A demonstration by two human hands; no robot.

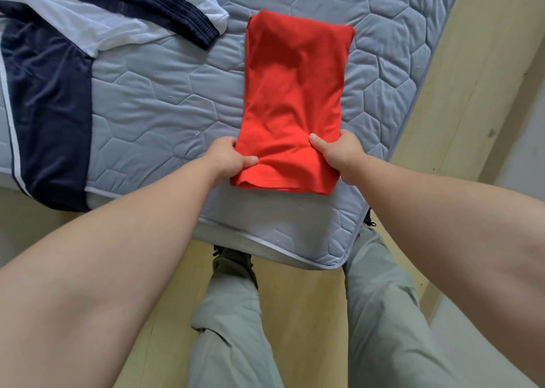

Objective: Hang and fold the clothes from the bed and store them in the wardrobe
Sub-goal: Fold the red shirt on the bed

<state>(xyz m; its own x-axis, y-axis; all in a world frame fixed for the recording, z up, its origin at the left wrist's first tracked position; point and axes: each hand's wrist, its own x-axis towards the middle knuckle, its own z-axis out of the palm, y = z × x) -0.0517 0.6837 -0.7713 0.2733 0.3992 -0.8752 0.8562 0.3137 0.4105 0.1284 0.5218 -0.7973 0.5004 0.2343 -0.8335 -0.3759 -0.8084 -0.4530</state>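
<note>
Garment: folded red cloth rectangle (295, 98) on quilted grey mattress (153, 93) | left hand (228, 159) pinches near-left edge | right hand (339, 154) grips near-right edge, thumbs on top

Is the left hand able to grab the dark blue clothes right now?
Probably not at once: the left hand is pinching the red cloth. Nothing lies between it and the blue clothes on the mattress, so once it lets go, it likely could.
</note>
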